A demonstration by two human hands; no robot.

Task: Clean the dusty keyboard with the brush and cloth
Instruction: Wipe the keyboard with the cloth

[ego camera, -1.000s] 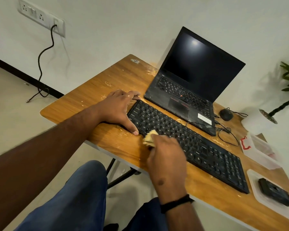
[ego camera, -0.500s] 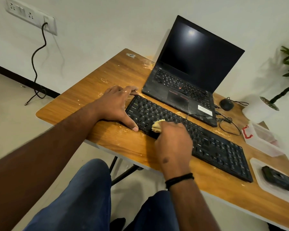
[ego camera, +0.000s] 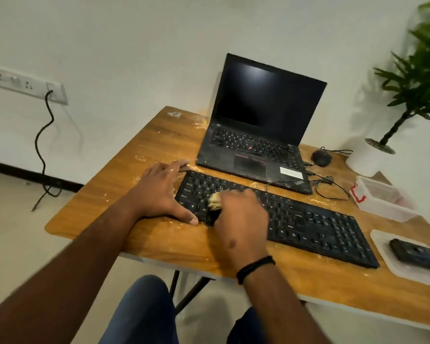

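Note:
A long black keyboard (ego camera: 308,224) lies slantwise on the wooden table (ego camera: 159,150), with pale dust scattered round it. My left hand (ego camera: 159,192) rests flat at the keyboard's left end, fingers spread along its far corner and thumb at its near edge. My right hand (ego camera: 241,219) grips a brush (ego camera: 215,202) with pale bristles and a dark body, pressed on the keys at the left part of the keyboard. Most of the brush is hidden under my fingers. No cloth is in view.
A dusty open laptop (ego camera: 256,150) stands just behind the keyboard, with a black mouse (ego camera: 321,157) and loose cables to its right. A clear plastic box (ego camera: 380,199) and a white tray holding a black device (ego camera: 416,253) sit at the right. A potted plant (ego camera: 412,90) stands beyond.
My right hand has carried the brush from the keyboard's near left edge up onto the keys. The left hand has stayed put. The camera has tilted upward.

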